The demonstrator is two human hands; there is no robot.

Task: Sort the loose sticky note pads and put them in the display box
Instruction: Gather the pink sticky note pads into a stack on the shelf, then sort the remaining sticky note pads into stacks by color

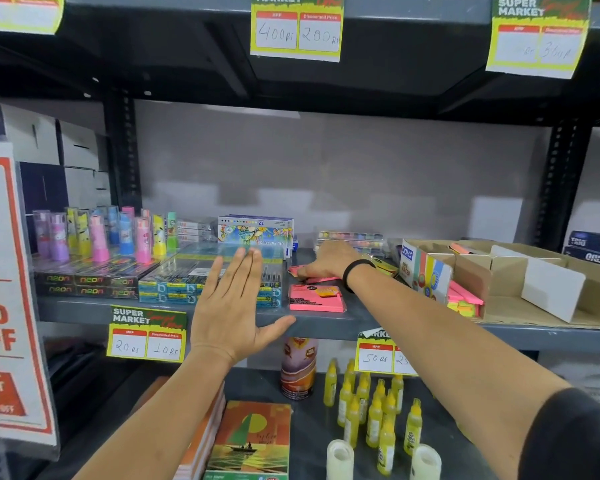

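A hanging price tag (pixel 296 29) reads "400 rs, 200 rs"; a shelf-edge tag (pixel 147 336) reads "SUPER MARKET, 20 rs, 10 rs"; black boxes (pixel 84 285) read "neon".

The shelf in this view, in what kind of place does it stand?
Most likely a stationery aisle in a supermarket or discount shop. The price tag reads "400 rs" and "200 rs", a sale sign hangs at left, and the metal shelf holds packaged goods like glue bottles.
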